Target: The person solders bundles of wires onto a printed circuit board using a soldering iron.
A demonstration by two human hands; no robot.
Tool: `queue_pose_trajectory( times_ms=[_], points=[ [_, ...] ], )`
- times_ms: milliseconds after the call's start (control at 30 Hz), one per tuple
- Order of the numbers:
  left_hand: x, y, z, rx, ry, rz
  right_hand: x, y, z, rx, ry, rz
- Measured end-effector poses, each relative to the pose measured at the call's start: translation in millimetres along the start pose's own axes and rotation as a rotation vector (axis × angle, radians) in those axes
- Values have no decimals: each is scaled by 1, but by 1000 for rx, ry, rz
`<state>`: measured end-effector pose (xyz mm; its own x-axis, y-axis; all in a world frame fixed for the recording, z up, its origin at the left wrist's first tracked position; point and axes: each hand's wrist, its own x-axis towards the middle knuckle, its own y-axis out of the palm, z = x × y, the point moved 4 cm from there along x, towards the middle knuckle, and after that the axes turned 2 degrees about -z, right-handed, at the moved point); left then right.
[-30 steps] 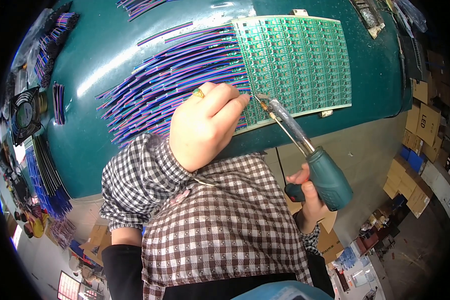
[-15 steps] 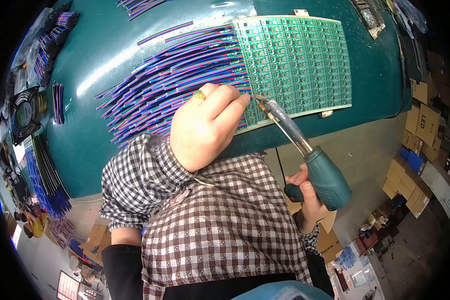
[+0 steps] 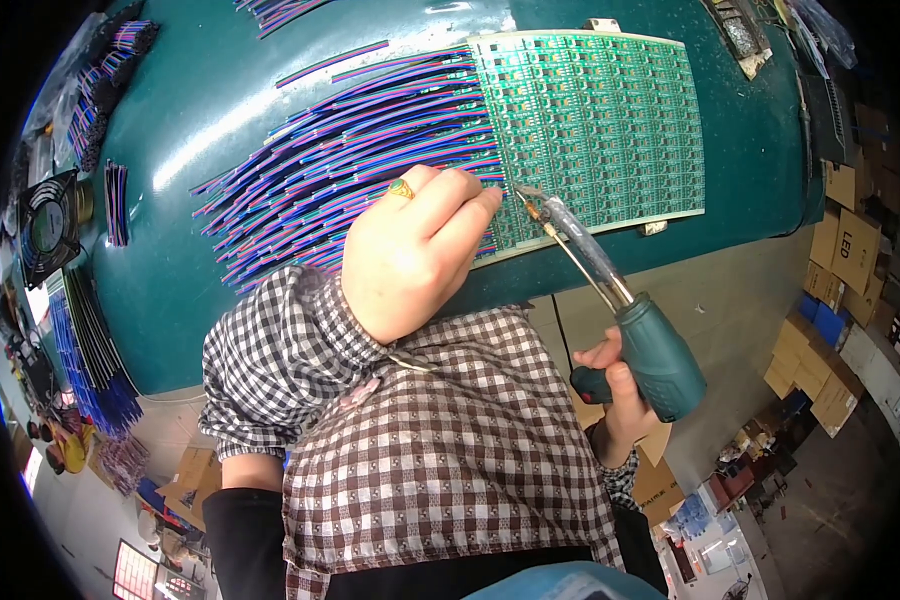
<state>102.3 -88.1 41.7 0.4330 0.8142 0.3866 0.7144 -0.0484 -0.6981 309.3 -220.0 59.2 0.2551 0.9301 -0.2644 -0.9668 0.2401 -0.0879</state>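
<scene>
My left hand [image 3: 415,250], with a gold ring, rests on the row of coloured ribbon wires [image 3: 340,180] at the left edge of the green circuit board panel [image 3: 595,125], fingers pressed together on the wires. My right hand [image 3: 615,385] grips a teal soldering gun [image 3: 655,350] by its handle. The gun's long metal tip [image 3: 530,200] touches the board's lower left edge just beside my left fingertips. Both sleeves are checked.
The teal table [image 3: 220,100] holds bundles of blue and purple wires [image 3: 85,350] at the left, a small black fan [image 3: 45,225] and a tray [image 3: 740,35] at the far right. Cardboard boxes [image 3: 840,250] lie on the floor to the right.
The soldering tip has shifted slightly along the board's edge, closer to my left fingertips. My left hand stays on the wires.
</scene>
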Motion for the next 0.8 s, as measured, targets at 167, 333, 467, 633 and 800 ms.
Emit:
queue_pose_trajectory(
  times_ms=[167, 333, 467, 633, 800],
  points=[
    [1, 1, 0, -4, -3, -3, 2, 4, 6, -9, 18, -36],
    [2, -1, 3, 1, 21, 5, 1, 3, 4, 9, 13, -18],
    [3, -1, 2, -15, 18, 16, -2, -2, 0, -37, -4, -14],
    [-1, 1, 2, 20, 55, -26, -1, 0, 2, -40, -17, -9],
    [-1, 1, 1, 25, 57, -18, 0, 2, 4, -30, -18, -8]
  ],
)
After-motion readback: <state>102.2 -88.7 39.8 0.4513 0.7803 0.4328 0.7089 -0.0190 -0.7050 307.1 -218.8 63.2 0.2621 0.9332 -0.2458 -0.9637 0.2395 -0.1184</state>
